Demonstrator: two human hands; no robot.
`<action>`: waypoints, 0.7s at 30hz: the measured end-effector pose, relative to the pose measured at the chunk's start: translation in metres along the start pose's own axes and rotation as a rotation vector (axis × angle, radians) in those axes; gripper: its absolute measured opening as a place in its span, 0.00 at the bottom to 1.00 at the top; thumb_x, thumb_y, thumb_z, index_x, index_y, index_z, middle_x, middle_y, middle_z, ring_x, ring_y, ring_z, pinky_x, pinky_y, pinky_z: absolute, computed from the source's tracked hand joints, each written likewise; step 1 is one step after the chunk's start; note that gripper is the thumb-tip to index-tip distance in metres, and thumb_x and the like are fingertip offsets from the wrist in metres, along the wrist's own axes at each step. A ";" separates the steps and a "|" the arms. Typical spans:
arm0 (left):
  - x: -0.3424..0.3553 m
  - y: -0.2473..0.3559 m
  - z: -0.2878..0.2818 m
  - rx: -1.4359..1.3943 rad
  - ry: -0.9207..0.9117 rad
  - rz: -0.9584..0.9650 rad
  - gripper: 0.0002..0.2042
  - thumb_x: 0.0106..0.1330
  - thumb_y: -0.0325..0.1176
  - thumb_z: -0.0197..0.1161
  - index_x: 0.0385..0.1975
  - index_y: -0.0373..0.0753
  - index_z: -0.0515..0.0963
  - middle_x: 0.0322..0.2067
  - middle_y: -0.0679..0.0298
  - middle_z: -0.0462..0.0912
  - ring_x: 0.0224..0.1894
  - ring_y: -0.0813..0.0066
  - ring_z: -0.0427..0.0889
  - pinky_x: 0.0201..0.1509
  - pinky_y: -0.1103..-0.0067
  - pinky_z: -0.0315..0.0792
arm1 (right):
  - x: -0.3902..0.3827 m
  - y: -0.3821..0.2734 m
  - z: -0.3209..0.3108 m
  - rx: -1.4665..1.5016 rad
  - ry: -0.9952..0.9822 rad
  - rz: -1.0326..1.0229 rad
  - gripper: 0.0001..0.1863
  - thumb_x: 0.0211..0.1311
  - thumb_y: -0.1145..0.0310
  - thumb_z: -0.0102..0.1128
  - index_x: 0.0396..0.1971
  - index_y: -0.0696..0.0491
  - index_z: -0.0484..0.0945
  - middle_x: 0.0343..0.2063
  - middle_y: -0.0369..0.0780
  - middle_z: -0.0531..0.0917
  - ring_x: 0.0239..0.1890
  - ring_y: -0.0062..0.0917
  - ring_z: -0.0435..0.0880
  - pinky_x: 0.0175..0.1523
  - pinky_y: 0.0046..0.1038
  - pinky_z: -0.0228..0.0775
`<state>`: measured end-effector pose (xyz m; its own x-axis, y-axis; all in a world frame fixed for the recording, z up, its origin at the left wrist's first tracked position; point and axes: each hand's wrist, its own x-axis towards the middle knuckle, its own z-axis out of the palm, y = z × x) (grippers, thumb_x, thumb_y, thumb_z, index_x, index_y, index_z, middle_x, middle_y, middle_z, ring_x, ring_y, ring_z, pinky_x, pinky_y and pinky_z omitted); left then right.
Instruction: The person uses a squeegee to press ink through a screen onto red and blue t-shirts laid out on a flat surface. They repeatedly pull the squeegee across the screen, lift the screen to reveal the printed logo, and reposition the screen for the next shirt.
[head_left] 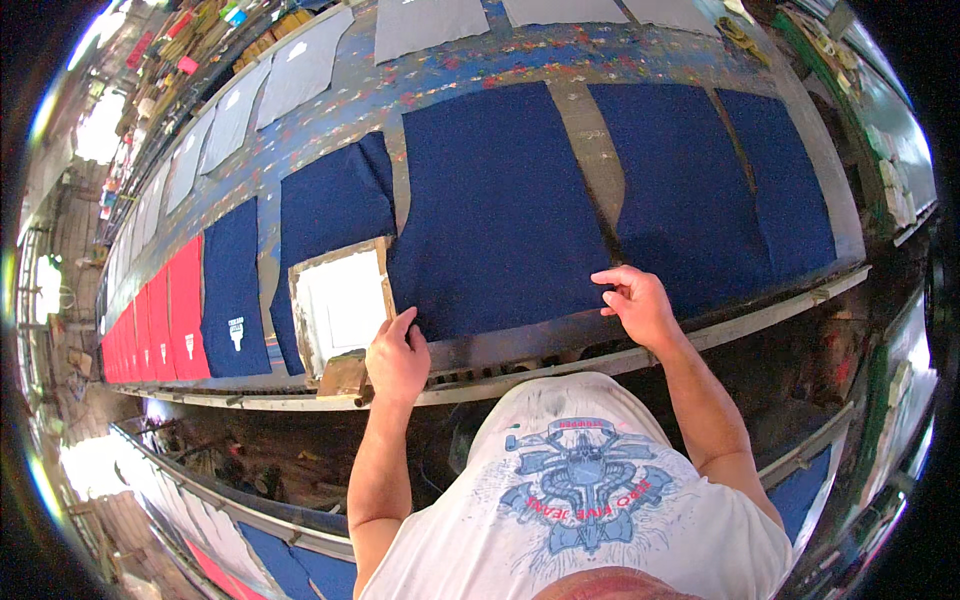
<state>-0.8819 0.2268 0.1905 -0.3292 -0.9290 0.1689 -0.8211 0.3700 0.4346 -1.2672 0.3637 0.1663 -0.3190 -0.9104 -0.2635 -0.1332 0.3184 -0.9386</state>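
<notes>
Several flat navy fabric panels lie along the long work table. The wide navy panel [500,210] is straight in front of me. At its lower left corner is my left hand [396,360], the index finger stretched out and the others bent; I see no cloth gripped in it. Beside this hand a wood-edged printing screen [382,262] with a white middle rests over another navy panel [335,200], whose top corner is folded. Over the wide panel's lower right corner, my right hand [640,308] hovers or lightly touches, its fingers loosely apart.
Leftward along the table lie a navy panel [232,290] with a small white print and several red panels [184,310]. Grey panels [305,70] line the far side of the paint-spotted table. A pale rail [720,322] edges the near side. Another table with panels stands behind me.
</notes>
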 end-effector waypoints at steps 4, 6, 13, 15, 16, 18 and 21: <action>-0.011 0.003 0.005 0.080 -0.065 -0.005 0.15 0.73 0.28 0.69 0.57 0.40 0.90 0.43 0.48 0.92 0.43 0.44 0.92 0.47 0.56 0.86 | -0.010 0.001 0.001 -0.113 0.008 -0.055 0.16 0.74 0.87 0.63 0.55 0.59 0.90 0.48 0.42 0.89 0.38 0.23 0.89 0.47 0.28 0.93; -0.015 0.004 0.007 0.145 -0.071 0.019 0.15 0.74 0.30 0.67 0.58 0.42 0.89 0.42 0.51 0.91 0.40 0.46 0.93 0.44 0.56 0.87 | -0.014 0.000 0.001 -0.113 0.008 -0.061 0.15 0.73 0.87 0.64 0.53 0.59 0.90 0.47 0.43 0.89 0.38 0.26 0.91 0.46 0.29 0.92; -0.024 0.004 0.012 0.280 -0.112 0.044 0.16 0.76 0.31 0.65 0.61 0.42 0.88 0.41 0.51 0.91 0.40 0.46 0.93 0.44 0.55 0.87 | -0.023 0.004 0.004 -0.315 0.005 -0.111 0.14 0.69 0.85 0.68 0.51 0.57 0.90 0.48 0.48 0.89 0.47 0.41 0.93 0.51 0.39 0.89; -0.025 0.005 0.014 0.317 -0.149 0.046 0.18 0.76 0.31 0.65 0.63 0.42 0.87 0.40 0.51 0.90 0.40 0.46 0.93 0.44 0.55 0.87 | -0.022 0.009 0.005 -0.502 0.039 -0.176 0.14 0.67 0.83 0.69 0.50 0.56 0.90 0.48 0.49 0.89 0.51 0.46 0.91 0.57 0.44 0.86; -0.025 0.005 0.015 0.316 -0.171 0.036 0.18 0.76 0.31 0.65 0.64 0.42 0.86 0.41 0.51 0.90 0.40 0.46 0.93 0.44 0.54 0.87 | -0.021 0.011 0.006 -0.518 0.046 -0.201 0.14 0.67 0.82 0.69 0.50 0.55 0.90 0.48 0.49 0.89 0.52 0.48 0.91 0.58 0.45 0.85; -0.026 0.005 0.017 0.315 -0.211 0.020 0.19 0.76 0.31 0.65 0.65 0.42 0.85 0.41 0.51 0.90 0.41 0.46 0.93 0.44 0.54 0.87 | -0.021 0.016 0.007 -0.549 0.053 -0.204 0.13 0.67 0.80 0.70 0.50 0.54 0.90 0.48 0.49 0.89 0.55 0.51 0.89 0.61 0.49 0.81; -0.028 0.004 0.019 0.329 -0.229 0.043 0.19 0.76 0.31 0.65 0.65 0.42 0.85 0.41 0.51 0.91 0.42 0.46 0.93 0.45 0.54 0.87 | -0.022 0.020 0.008 -0.605 0.084 -0.219 0.13 0.69 0.79 0.69 0.50 0.53 0.90 0.48 0.48 0.89 0.53 0.50 0.90 0.59 0.49 0.83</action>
<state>-0.8844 0.2543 0.1706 -0.4312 -0.9015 -0.0371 -0.8976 0.4245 0.1189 -1.2553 0.3875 0.1518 -0.2938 -0.9551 -0.0391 -0.7010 0.2431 -0.6705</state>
